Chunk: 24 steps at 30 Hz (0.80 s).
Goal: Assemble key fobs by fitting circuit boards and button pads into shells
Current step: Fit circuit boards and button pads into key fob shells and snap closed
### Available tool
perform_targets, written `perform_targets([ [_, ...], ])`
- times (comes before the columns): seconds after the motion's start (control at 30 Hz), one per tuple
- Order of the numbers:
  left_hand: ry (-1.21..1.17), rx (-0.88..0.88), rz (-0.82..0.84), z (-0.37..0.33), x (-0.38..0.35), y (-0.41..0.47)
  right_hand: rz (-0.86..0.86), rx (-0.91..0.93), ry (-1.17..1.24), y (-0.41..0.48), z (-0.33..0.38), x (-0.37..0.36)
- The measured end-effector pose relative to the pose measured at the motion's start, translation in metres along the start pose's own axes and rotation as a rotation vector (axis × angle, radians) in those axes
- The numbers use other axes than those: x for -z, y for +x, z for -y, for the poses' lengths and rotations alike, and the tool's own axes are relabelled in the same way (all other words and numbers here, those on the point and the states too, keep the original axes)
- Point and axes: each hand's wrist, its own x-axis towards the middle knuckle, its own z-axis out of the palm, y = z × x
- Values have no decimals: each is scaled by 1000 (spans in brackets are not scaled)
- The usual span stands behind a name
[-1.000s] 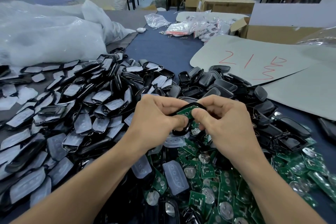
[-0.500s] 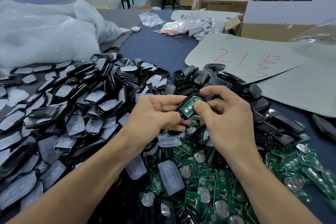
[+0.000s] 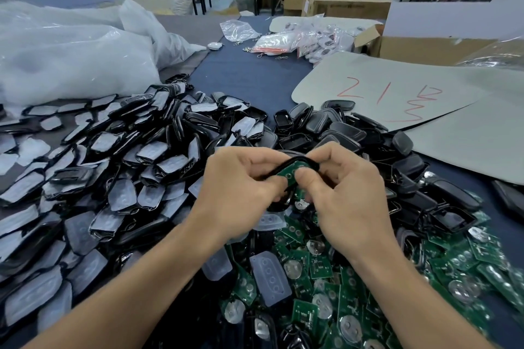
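Shell [image 3: 284, 168] – black, oval, w/ a green circuit board [image 3: 288, 175] lying in its open face – sits between both hands at centre, lifted just above the heaps on the table [image 3: 249, 76]. Left hand [image 3: 241, 193]: grip closed on the shell's left side, fingers curled round it, thumb at the board's near-left edge. Right hand [image 3: 348, 198]: grip also closed on the shell, thumb tip flat on the board, fingers curled over the far rim. Whether the board is fully seated can't be told; thumbs hide most of it. Left of the hands a wide heap of shells w/ pads [image 3: 113, 164] spreads across the table, black rims round pale translucent inserts. Far right of the hands lies a pile of empty black shells [image 3: 340, 133]. Near right – a heap of loose boards [image 3: 340, 278], green, many w/ round silver contacts, and on its left edge a loose button pad [image 3: 270, 278], clear, w/ a row of round bumps. Farther off: a big white plastic bag [image 3: 71, 59] at far left, a grey sheet [image 3: 382, 93] w/ red marks at right, small packets [image 3: 297, 42] beyond it, a cardboard box [image 3: 425, 47] at far right.
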Motion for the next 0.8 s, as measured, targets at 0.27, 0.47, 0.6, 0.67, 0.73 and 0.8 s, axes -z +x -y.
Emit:
perform_targets([
  [0.27, 311, -219, -152, -9, 7, -1, 8, -24, -23, -1, 2, 3],
  [0.47, -344, 178, -461, -10, 51, 23, 149, -20, -268, 17, 27, -10],
  [0.6, -565, 287, -688, 1, 81, 32, 240, 31, -379, 49, 55, -57],
  [0.67, -593, 309, -733, 8, 85, 33, 264, 46, -461, 64, 61, -86],
  [0.73, -624, 328, -755, 14, 83, 33, 286, 81, -602, 76, 60, -113],
  [0.8, -648, 335, -774, 19, 84, 35, 287, 127, -750, 84, 58, -133],
])
